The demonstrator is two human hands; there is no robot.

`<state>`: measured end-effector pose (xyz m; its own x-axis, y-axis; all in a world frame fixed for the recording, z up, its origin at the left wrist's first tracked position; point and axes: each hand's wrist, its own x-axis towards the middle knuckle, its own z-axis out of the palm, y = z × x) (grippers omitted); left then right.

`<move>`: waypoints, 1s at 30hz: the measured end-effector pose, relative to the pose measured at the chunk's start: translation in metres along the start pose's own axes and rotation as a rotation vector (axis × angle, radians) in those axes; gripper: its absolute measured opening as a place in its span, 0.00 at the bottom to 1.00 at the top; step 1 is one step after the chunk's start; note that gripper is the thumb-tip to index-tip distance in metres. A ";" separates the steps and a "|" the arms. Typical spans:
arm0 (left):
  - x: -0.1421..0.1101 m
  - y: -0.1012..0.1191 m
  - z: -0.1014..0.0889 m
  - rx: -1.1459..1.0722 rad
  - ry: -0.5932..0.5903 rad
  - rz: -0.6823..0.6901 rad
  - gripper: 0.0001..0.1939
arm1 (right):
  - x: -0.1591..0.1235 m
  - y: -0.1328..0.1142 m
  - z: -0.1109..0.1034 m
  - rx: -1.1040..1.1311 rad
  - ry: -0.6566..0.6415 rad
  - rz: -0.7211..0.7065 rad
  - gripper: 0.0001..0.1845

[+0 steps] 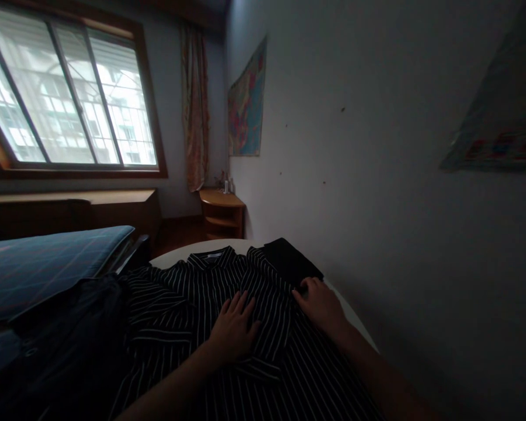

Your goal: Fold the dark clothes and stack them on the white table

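Note:
A black shirt with white stripes [214, 280] lies spread front up on a pale round-edged table [166, 257], its collar at the far end. The sleeves are folded in over the body. My left hand [234, 330] rests flat on the middle of the shirt with its fingers spread. At the shirt's right edge, my right hand [322, 304] has its fingers bent and closed on the striped cloth; the fingertips are partly hidden. Just beyond it lies a flat black item [291, 258], which looks like folded cloth.
Dark clothing [74, 333] is heaped to the left, next to a blue checked mattress [48, 263]. A white wall [377, 204] runs close along the right. A small wooden corner shelf [221, 199] stands behind the table, and a long wooden desk [123, 197] is under the window.

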<state>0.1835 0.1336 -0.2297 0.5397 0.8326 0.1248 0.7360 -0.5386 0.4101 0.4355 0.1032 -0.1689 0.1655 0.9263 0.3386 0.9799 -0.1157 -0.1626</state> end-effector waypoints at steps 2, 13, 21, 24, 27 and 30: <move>0.002 -0.003 0.001 -0.011 0.006 0.010 0.32 | -0.002 0.004 0.003 0.074 -0.053 -0.044 0.14; 0.116 -0.035 -0.027 -0.286 0.284 -0.175 0.22 | -0.009 -0.008 0.029 0.220 0.057 -0.115 0.11; 0.171 -0.052 -0.032 -0.463 0.292 -0.033 0.30 | -0.010 -0.003 0.041 0.252 0.086 -0.126 0.10; 0.179 -0.047 -0.039 -0.452 0.319 -0.011 0.22 | -0.009 -0.002 0.042 0.254 0.095 -0.099 0.11; 0.188 -0.038 -0.051 -0.416 0.368 -0.010 0.16 | -0.008 -0.002 0.041 0.272 0.104 -0.054 0.13; 0.197 -0.026 -0.063 -0.391 0.417 0.001 0.15 | -0.008 -0.002 0.038 0.312 0.102 0.009 0.14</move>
<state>0.2451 0.3192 -0.1591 0.2749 0.8555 0.4388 0.4871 -0.5174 0.7036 0.4278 0.1099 -0.2065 0.1996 0.8832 0.4243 0.8996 0.0066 -0.4367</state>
